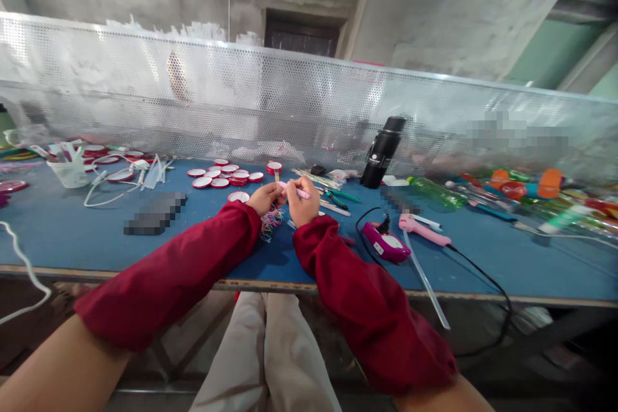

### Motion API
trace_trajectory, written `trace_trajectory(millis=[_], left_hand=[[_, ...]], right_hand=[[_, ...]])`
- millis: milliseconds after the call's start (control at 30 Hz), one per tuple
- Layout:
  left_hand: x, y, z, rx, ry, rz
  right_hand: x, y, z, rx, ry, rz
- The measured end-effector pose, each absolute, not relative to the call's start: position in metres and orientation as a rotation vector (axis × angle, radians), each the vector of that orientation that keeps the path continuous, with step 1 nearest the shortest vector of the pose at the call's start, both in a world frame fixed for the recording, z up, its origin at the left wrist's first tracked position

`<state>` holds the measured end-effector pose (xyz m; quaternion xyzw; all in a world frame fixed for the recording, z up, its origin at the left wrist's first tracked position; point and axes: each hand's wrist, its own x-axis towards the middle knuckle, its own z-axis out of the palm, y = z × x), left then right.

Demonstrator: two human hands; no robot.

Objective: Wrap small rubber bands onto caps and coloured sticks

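Observation:
Over the blue table, my two hands meet with fingertips close together. My right hand (pixel 305 203) is closed round a pink pen-like stick (pixel 302 194). Pinched in my left hand (pixel 263 199) is a small thin strip (pixel 277 176) with a pale, yellowish end; its exact kind is too small to tell. Just beneath the hands lies a bundle of thin coloured cords (pixel 271 224). Behind my left hand are several round red-rimmed white discs (pixel 230 170), and a short stack of such discs (pixel 274 167) stands beyond the fingertips.
A pink glue gun (pixel 425 230) with a clear glue stick and black cable lies right, beside a purple power box (pixel 386 243). A black bottle (pixel 383 153) stands behind. Green-handled pliers (pixel 338 197) lie near my right hand. Left are a dark blurred slab (pixel 155 213) and a white cup (pixel 69 172).

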<state>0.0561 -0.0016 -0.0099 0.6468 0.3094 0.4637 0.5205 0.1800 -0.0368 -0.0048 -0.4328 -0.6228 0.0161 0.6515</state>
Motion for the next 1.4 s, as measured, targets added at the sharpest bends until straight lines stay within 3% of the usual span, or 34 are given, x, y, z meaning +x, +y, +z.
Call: trace_trajectory(millis=[1400], left_hand=[[0.0556, -0.0029, -0.009, 1.532, 0.741, 1.107]], right_hand=[[0.1818, -0.0357, -0.0047, -0.984, -1.373, 0.011]])
